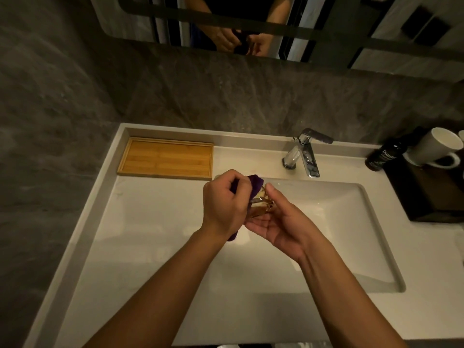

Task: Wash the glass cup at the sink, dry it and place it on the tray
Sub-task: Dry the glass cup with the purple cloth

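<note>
Glass cup in my hands over the sink, purple cloth on it.

The glass cup point(261, 205) lies tilted between my hands above the near-left part of the sink point(351, 234). My right hand point(278, 222) cradles it from below, palm up, fingers curled round it. My left hand point(226, 204) is clenched on a purple cloth point(256, 183) pressed against the cup. The wooden tray point(165, 159) sits bare on the counter to the far left, the chrome faucet point(305, 151) far right. A white mug point(437, 149) and dark bottle point(383, 154) stand further right.
</note>
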Available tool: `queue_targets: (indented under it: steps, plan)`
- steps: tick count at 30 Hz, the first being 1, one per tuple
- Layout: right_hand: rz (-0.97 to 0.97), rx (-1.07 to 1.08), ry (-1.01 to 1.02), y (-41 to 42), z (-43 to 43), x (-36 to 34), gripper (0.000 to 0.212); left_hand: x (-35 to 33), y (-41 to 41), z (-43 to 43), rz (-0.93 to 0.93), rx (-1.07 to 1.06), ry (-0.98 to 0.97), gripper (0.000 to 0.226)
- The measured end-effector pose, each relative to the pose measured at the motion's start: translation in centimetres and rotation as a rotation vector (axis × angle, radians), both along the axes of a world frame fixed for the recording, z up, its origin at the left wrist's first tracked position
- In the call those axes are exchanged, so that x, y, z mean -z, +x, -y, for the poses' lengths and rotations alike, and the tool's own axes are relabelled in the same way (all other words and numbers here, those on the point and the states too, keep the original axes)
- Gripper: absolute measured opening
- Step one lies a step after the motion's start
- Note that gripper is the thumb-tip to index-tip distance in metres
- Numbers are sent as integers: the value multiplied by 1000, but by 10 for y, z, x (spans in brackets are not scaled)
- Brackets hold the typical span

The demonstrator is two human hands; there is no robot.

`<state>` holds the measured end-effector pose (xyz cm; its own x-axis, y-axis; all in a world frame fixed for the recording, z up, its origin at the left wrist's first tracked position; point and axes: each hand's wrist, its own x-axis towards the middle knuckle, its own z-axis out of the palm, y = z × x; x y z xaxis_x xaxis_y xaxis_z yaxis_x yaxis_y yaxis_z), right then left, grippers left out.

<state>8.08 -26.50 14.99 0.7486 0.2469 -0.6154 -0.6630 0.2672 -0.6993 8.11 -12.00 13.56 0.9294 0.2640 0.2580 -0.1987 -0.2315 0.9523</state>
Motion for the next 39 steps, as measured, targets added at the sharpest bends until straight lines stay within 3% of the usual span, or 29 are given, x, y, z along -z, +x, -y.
queue_targets:
  steps: [6, 9, 11, 13, 15, 18, 20, 26, 29, 32, 36, 38, 39]
  plan:
    - [-82, 82, 297, -11, -10, 3, 59, -5, -8, 8, 128, -90, -255, 23]
    - [16, 35, 151, -7, -2, -4, 56, -9, -3, 2, 57, -23, -230, 25]
    - [112, 22, -35, -4, 2, -11, 50, -12, 1, 0, 0, 28, -141, 22]
    - [152, 13, -83, -2, 2, -12, 51, -14, 5, 1, -30, 42, -52, 19]
    - [92, 54, 2, -4, -3, -10, 57, -14, 5, 4, -13, -4, -66, 18]
    - [-38, 116, 210, -8, -12, -8, 63, -11, -6, 14, 48, -147, -288, 19]
    - [-39, 100, 232, -9, -11, -6, 65, -11, -11, 18, 44, -193, -381, 22]
    - [347, -28, -395, 1, 11, -10, 50, -12, 7, -2, -345, -58, -410, 29]
    - [396, -91, -414, -2, 8, -8, 40, -21, 12, -4, -574, -22, -518, 29]
    - [387, 26, -376, -6, -3, -3, 44, -24, 16, -6, -709, 71, -597, 23]
    - [304, 232, -239, -11, -15, -4, 53, -28, 9, -9, -780, 191, -877, 58]
    - [296, 297, -210, -10, -14, -3, 47, -30, 4, -13, -740, 276, -920, 51]
    - [286, 316, -184, -9, -11, -2, 42, -29, 2, -16, -714, 324, -835, 40]
